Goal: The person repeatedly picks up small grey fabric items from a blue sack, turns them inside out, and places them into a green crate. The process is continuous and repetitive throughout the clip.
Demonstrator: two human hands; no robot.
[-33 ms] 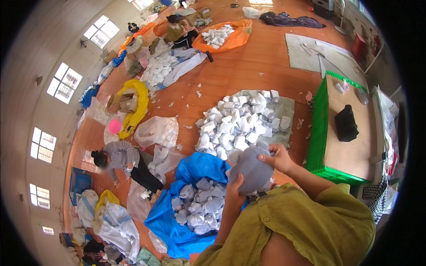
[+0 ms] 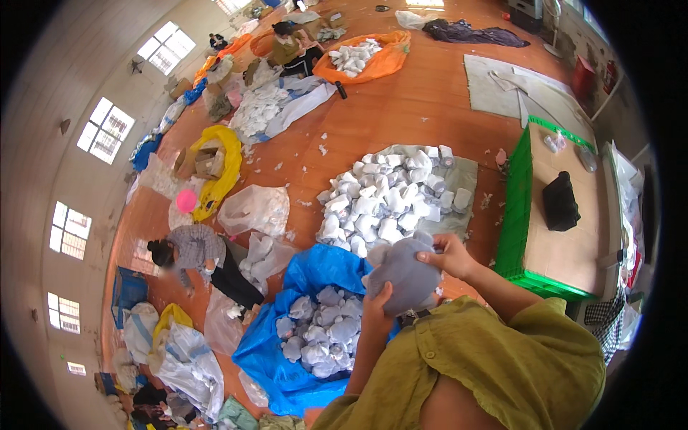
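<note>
Between my two hands is a grey plush toy piece (image 2: 406,276), rounded, with small ear-like lobes. My left hand (image 2: 378,301) grips its lower left side, the thumb pressed on the fabric. On the upper right, my right hand (image 2: 451,258) pinches its edge. Below and to the left, an open blue sack (image 2: 258,358) holds many similar grey plush pieces (image 2: 326,333). Farther ahead lies a heap of white and grey stuffed pieces (image 2: 390,197) on a pale sheet (image 2: 462,179).
A green crate (image 2: 517,208) topped with cardboard stands at right, with a black box-like item (image 2: 560,201) on it. A co-worker (image 2: 197,254) bends over at left; another person (image 2: 290,50) sits farther off by an orange sack (image 2: 390,54). A translucent bag (image 2: 254,211) lies on the floor.
The view has shifted very slightly. Both hands keep their hold on the grey plush piece, which has barely moved.
</note>
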